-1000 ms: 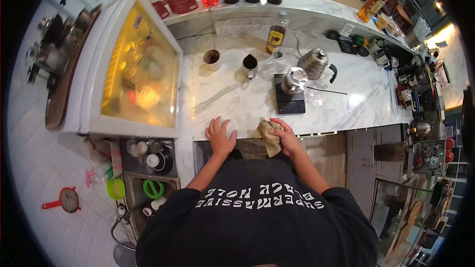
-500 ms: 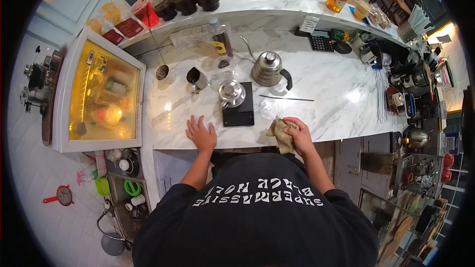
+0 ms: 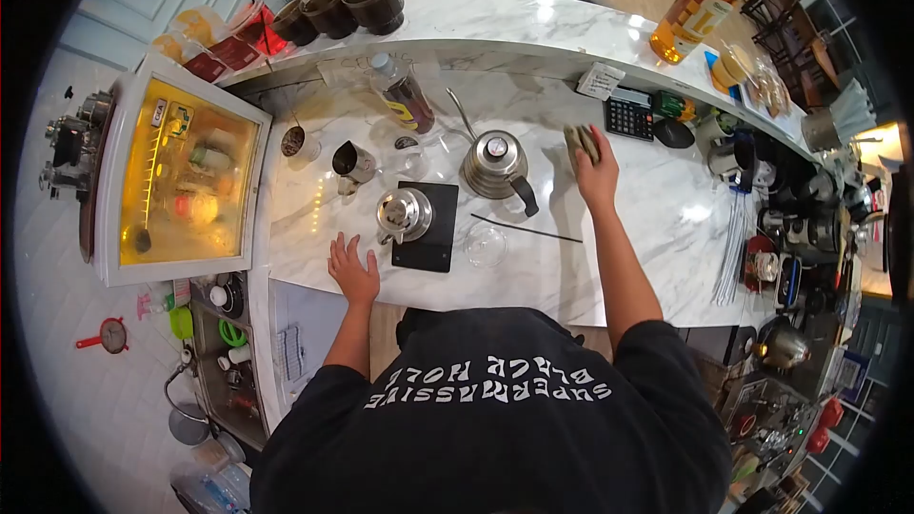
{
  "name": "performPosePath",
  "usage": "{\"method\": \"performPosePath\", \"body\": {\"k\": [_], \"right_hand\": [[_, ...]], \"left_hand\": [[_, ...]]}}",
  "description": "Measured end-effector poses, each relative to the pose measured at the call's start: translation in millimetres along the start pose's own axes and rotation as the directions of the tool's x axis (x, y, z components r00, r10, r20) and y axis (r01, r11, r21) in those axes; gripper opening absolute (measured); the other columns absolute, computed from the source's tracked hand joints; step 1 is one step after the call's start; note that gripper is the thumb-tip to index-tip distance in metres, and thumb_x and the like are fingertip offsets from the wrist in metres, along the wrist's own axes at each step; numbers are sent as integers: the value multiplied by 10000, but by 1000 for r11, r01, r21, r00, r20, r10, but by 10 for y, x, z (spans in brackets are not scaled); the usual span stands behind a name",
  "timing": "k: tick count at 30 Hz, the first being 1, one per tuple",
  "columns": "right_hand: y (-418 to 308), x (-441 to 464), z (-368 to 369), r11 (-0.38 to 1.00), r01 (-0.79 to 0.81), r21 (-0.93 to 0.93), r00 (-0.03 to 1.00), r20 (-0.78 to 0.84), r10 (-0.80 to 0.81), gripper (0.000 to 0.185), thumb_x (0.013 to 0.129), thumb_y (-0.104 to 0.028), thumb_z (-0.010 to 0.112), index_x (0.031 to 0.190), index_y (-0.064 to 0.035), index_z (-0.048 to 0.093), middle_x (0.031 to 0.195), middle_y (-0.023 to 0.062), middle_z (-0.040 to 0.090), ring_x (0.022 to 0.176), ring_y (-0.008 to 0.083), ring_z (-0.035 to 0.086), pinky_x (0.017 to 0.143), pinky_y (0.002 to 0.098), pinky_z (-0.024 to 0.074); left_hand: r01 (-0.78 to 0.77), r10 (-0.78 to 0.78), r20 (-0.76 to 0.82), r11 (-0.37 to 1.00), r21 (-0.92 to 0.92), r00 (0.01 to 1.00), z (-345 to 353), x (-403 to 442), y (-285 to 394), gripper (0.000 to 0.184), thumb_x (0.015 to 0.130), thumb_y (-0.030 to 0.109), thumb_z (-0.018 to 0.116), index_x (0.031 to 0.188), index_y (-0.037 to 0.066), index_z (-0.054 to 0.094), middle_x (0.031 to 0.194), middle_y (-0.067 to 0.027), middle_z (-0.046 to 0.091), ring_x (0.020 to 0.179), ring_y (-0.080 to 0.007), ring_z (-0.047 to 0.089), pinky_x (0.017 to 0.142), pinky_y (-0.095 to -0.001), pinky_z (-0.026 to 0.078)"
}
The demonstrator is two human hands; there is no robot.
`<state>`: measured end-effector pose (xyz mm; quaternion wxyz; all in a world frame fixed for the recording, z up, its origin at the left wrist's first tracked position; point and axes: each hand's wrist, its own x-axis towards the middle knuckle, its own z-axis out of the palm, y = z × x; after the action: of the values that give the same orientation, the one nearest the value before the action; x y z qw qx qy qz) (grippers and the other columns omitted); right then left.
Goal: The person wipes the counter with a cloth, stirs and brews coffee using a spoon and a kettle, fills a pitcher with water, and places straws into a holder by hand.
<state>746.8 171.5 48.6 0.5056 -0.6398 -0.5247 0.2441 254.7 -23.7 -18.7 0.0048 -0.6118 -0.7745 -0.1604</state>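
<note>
My right hand (image 3: 596, 171) is closed around a folded greenish-brown cloth (image 3: 582, 146), far out on the marble counter (image 3: 657, 257) to the right of a steel gooseneck kettle (image 3: 495, 167). My left hand (image 3: 353, 266) rests on the counter near its front edge, fingers spread, holding nothing. Just beyond it, a glass and metal coffee vessel (image 3: 404, 214) stands on a black scale (image 3: 425, 249). A clear round glass dish (image 3: 486, 243) and a thin black stick (image 3: 526, 227) lie between the scale and my right forearm.
A steel pitcher (image 3: 353, 164), a cup with a spoon (image 3: 297, 145) and a dark bottle (image 3: 404, 95) stand farther back. At the left is a lit glass-door cabinet (image 3: 190, 176). A calculator (image 3: 629, 118) lies near the raised ledge, which bears dark cups (image 3: 373, 3) and an amber bottle (image 3: 692, 19).
My right hand has carried the cloth from the counter's front edge forward and right, past the kettle. My left hand stays spread on the counter. The whole view has shifted and tilted.
</note>
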Motion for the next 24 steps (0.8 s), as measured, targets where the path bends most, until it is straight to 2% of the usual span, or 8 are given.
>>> {"method": "performPosePath", "body": {"k": [4, 5, 7, 10, 13, 16, 20, 24], "right_hand": [[65, 877, 431, 906, 347, -242, 928, 227, -295, 563, 887, -57, 680, 1440, -151, 638, 1362, 160, 700, 1232, 389, 650, 1117, 448, 473], [-36, 1023, 557, 948, 196, -251, 945, 305, -115, 538, 878, -35, 702, 1398, -173, 683, 1384, 155, 679, 1271, 406, 603, 1102, 434, 484], [118, 1246, 835, 834, 455, -312, 882, 288, -373, 559, 886, -22, 684, 1413, -208, 672, 1409, 147, 665, 1321, 370, 583, 1107, 455, 481], [338, 1500, 1078, 591, 681, -431, 732, 428, -530, 574, 904, -26, 657, 1443, -224, 644, 1433, 113, 654, 1329, 345, 580, 1110, 457, 484], [481, 1461, 1182, 682, 608, -407, 770, 511, -383, 585, 940, -74, 582, 1485, -288, 597, 1484, 75, 630, 1340, 319, 582, 1150, 447, 440], [503, 1450, 1138, 760, 561, -326, 745, 599, -293, 493, 938, -104, 606, 1405, -255, 659, 1412, 68, 673, 1293, 315, 609, 1093, 461, 473], [445, 1284, 963, 710, 629, -317, 690, 649, -321, 328, 931, -137, 644, 1237, -195, 747, 1290, 63, 728, 1187, 315, 649, 991, 486, 503], [353, 938, 672, 722, 632, -280, 671, 665, -329, 368, 855, -63, 686, 1191, -196, 753, 1268, 37, 737, 1185, 294, 655, 909, 495, 510]], "left_hand": [[18, -18, 18, 1000, -2, 1000, -39, 33, 66, 558, 906, 185, 680, 1447, 118, 561, 1636, -184, 412, 1541, -408, 321, 1239, -575, 215], [23, -23, 27, 1000, 2, 999, -47, 35, 74, 584, 880, 169, 683, 1448, 116, 557, 1636, -187, 412, 1542, -410, 321, 1240, -573, 214], [32, -32, 44, 999, 9, 999, -62, 48, 87, 637, 829, 138, 689, 1450, 111, 550, 1634, -193, 411, 1543, -414, 319, 1243, -569, 213], [34, -34, 63, 999, 3, 997, -65, 73, 95, 708, 765, 103, 683, 1456, 89, 530, 1634, -206, 404, 1541, -428, 319, 1242, -569, 216], [35, -37, 84, 999, 28, 996, -71, 87, 101, 720, 737, 103, 670, 1443, 61, 530, 1628, -220, 405, 1533, -446, 322, 1238, -570, 224], [20, -23, 69, 999, 40, 997, -90, 86, 115, 546, 902, 149, 718, 1423, 90, 566, 1629, -190, 417, 1533, -421, 333, 1227, -568, 236], [10, -11, 57, 1000, 20, 998, -61, 95, 114, 536, 911, 184, 709, 1419, 87, 571, 1623, -191, 423, 1521, -425, 346, 1224, -565, 238], [-5, 5, 33, 1000, 9, 999, -83, 79, 88, 529, 926, 225, 698, 1421, 85, 574, 1618, -188, 429, 1516, -424, 350, 1223, -565, 238]]}}
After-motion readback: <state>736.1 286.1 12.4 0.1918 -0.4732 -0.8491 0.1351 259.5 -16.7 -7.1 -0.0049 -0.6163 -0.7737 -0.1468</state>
